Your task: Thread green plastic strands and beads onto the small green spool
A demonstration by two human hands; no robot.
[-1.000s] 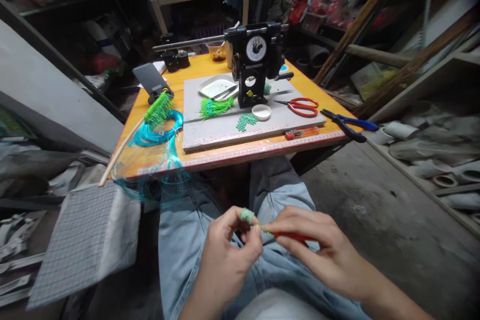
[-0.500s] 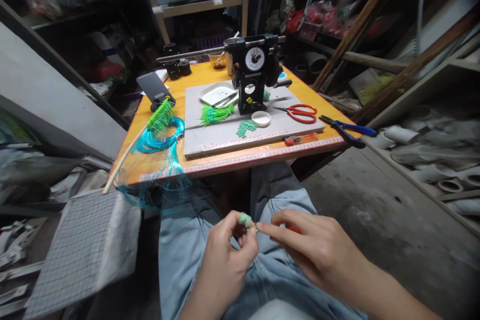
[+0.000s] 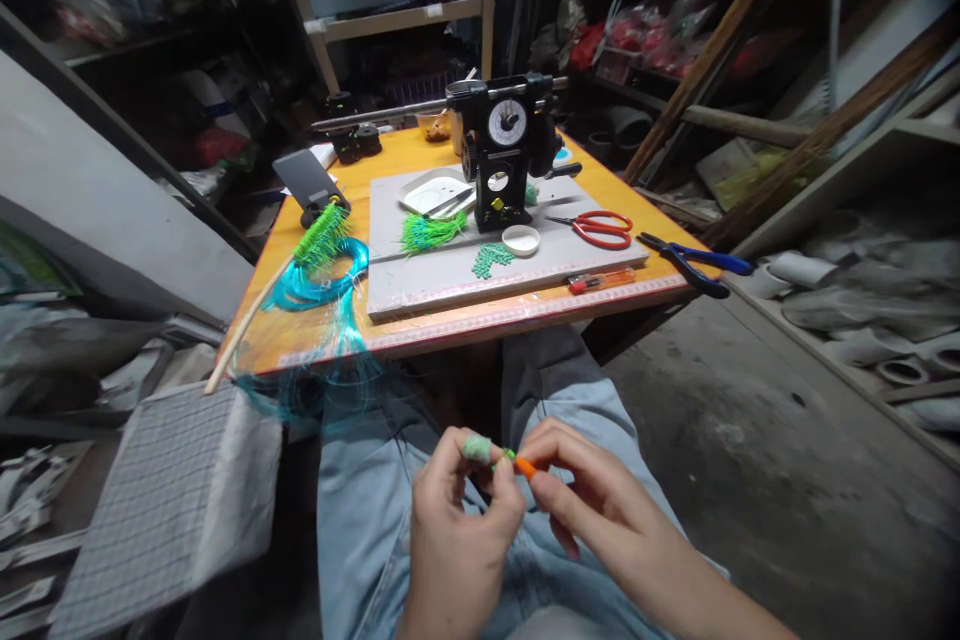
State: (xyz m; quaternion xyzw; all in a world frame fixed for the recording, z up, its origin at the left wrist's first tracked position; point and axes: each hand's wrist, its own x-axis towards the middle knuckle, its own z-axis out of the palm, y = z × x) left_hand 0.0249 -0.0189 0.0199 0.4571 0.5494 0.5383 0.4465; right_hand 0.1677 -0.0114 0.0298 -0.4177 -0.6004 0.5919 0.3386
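Note:
My left hand (image 3: 459, 510) hovers over my lap with its fingers pinched on a tiny green piece (image 3: 509, 454); a pale green wrap (image 3: 477, 448) covers one fingertip. My right hand (image 3: 592, 505) is closed on a thin orange-red tool (image 3: 526, 467), whose tip meets the green piece between the two hands. Both hands are well in front of the orange table (image 3: 420, 320), above my jeans (image 3: 360, 510).
On the table stand a black winding machine with a dial (image 3: 504, 155), a grey board (image 3: 450, 270), red scissors (image 3: 604, 228), blue pliers (image 3: 694, 260), a white tray (image 3: 433, 190), green bristle bundles (image 3: 427, 231) and turquoise filament coils (image 3: 315, 275). Shelving and clutter surround it.
The hands have drawn closer together. The right hand has slid along the orange tool so that only its tip shows. The view has shifted slightly.

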